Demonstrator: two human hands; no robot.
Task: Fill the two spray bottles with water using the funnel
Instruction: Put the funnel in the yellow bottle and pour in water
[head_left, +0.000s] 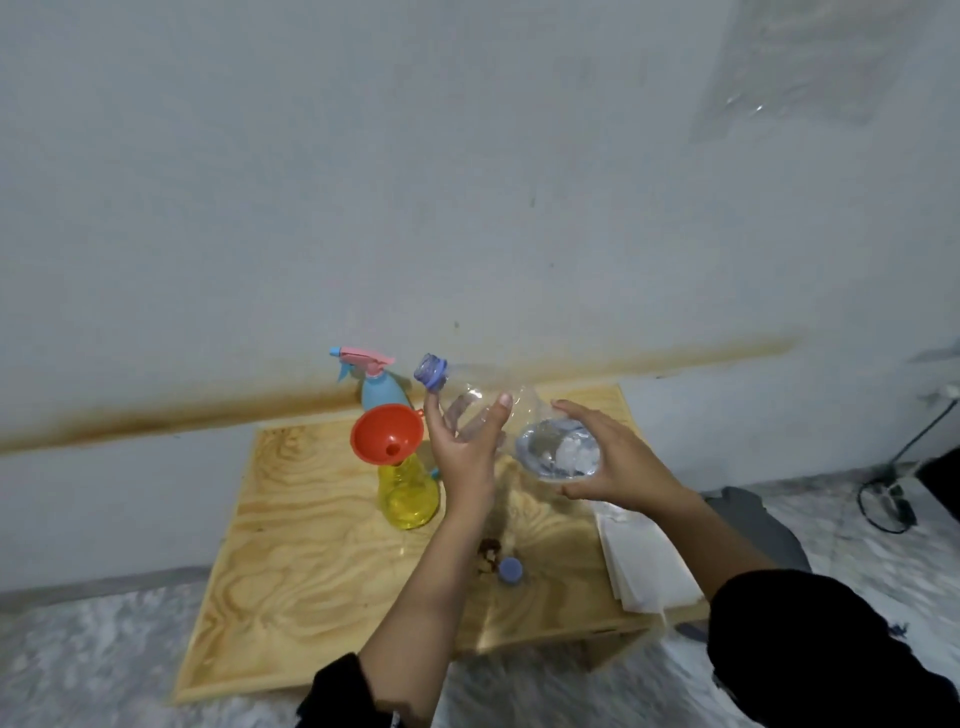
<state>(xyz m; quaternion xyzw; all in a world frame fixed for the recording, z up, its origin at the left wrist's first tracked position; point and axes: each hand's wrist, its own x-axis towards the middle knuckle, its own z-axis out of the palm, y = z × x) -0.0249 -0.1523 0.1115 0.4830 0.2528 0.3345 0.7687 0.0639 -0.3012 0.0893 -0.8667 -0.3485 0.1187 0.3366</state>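
Note:
A clear plastic water bottle (524, 415) lies nearly level in the air, its open blue-ringed neck (431, 371) pointing left, above and to the right of the red funnel (387, 434). My right hand (613, 457) cups its base, where a little water sits. My left hand (467, 436) holds it near the shoulder. The funnel stands in the mouth of the yellow spray bottle (408, 493), which has no spray head. Behind it stands the blue spray bottle (382, 392) with its pink trigger head on.
Everything stands on a low plywood table (322, 545) against a stained white wall. A blue bottle cap (510, 570) lies near the table's middle front. White paper sheets (644, 566) lie at the table's right edge. Cables (888, 499) trail on the floor to the right.

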